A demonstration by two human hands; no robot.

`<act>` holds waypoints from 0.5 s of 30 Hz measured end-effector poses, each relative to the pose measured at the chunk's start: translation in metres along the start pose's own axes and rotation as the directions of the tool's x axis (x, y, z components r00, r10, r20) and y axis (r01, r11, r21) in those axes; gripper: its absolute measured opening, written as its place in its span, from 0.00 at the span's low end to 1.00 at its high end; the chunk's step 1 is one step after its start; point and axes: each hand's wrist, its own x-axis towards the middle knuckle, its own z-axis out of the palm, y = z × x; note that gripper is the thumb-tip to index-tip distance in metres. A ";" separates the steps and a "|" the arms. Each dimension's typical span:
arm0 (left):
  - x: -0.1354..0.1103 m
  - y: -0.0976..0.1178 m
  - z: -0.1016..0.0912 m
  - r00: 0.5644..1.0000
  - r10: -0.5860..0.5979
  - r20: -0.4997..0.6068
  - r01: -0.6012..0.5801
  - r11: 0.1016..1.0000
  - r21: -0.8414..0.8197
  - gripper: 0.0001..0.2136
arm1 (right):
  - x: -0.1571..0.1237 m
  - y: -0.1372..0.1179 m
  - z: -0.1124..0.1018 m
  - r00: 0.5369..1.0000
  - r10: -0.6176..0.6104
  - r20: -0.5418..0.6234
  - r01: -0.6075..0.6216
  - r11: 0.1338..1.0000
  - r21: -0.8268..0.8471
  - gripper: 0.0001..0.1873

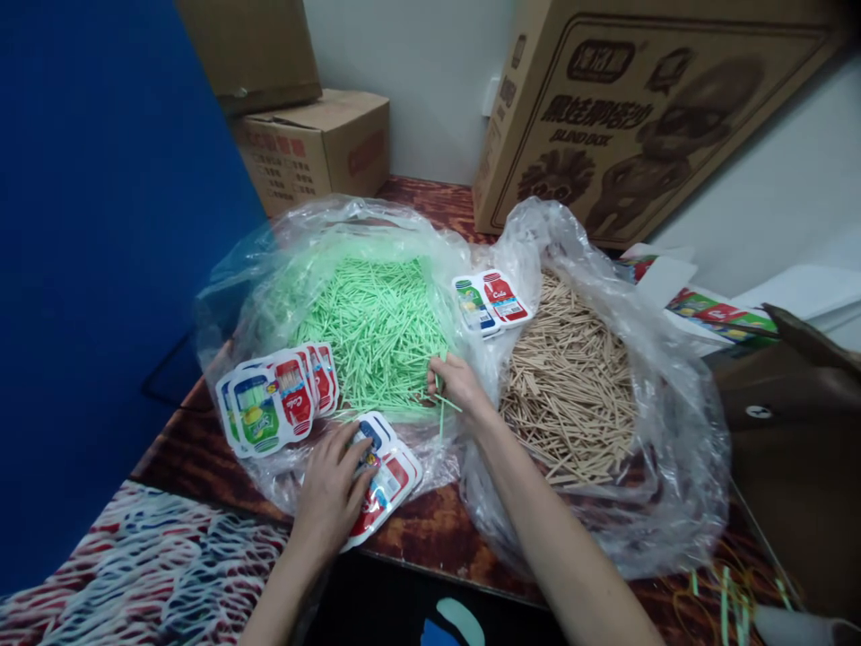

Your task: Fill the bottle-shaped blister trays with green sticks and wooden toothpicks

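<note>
My left hand (333, 489) lies flat with fingers spread on a white plastic pack (387, 480) printed with red and blue bottle shapes, at the table's near edge. My right hand (457, 384) is closed in a pinch on a few green sticks, at the near edge of the heap of green sticks (377, 327) in a clear plastic bag. A fanned pile of the same bottle packs (275, 399) rests on the bag's left side. Two more packs (491, 303) sit between this bag and a second bag of tan wooden sticks (571, 377).
Cardboard boxes stand at the back: two at the left (316, 148) and a large printed one (639, 108) at the right. A blue panel (100, 269) fills the left. Printed paper sheets (713, 309) lie right. Rubber bands and green sticks (730, 597) lie at the near right.
</note>
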 end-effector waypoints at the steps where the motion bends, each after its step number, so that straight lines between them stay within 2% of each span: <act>1: 0.002 0.003 -0.001 1.000 -0.014 -0.009 0.014 1.000 -0.018 0.12 | -0.001 -0.001 -0.002 1.000 -0.001 0.006 0.001 0.999 0.038 0.10; 4: 0.012 0.016 -0.006 0.994 -0.093 -0.054 0.086 0.988 -0.129 0.12 | -0.005 0.000 -0.005 0.999 -0.017 0.033 0.010 0.977 0.214 0.11; 7: 0.029 0.033 -0.006 0.976 -0.217 -0.003 0.203 0.919 -0.338 0.12 | -0.008 0.007 -0.006 0.996 -0.032 0.078 -0.002 0.916 0.401 0.14; 9: 0.042 0.039 -0.002 0.941 -0.325 0.090 0.324 0.800 -0.505 0.14 | -0.010 0.012 -0.006 0.994 -0.030 0.109 -0.020 0.906 0.424 0.16; 11: 0.057 0.039 0.006 0.888 -0.424 0.178 0.429 0.623 -0.654 0.17 | -0.011 0.015 -0.006 0.989 -0.023 0.148 -0.037 0.922 0.386 0.16; 13: 0.073 0.037 0.013 0.844 -0.487 0.224 0.468 0.466 -0.751 0.19 | -0.012 0.017 -0.007 0.984 -0.017 0.176 -0.044 0.940 0.339 0.15; 15: 0.088 0.034 0.019 0.816 -0.529 0.234 0.467 0.364 -0.805 0.21 | -0.013 0.017 -0.007 0.984 -0.016 0.176 -0.039 0.951 0.305 0.14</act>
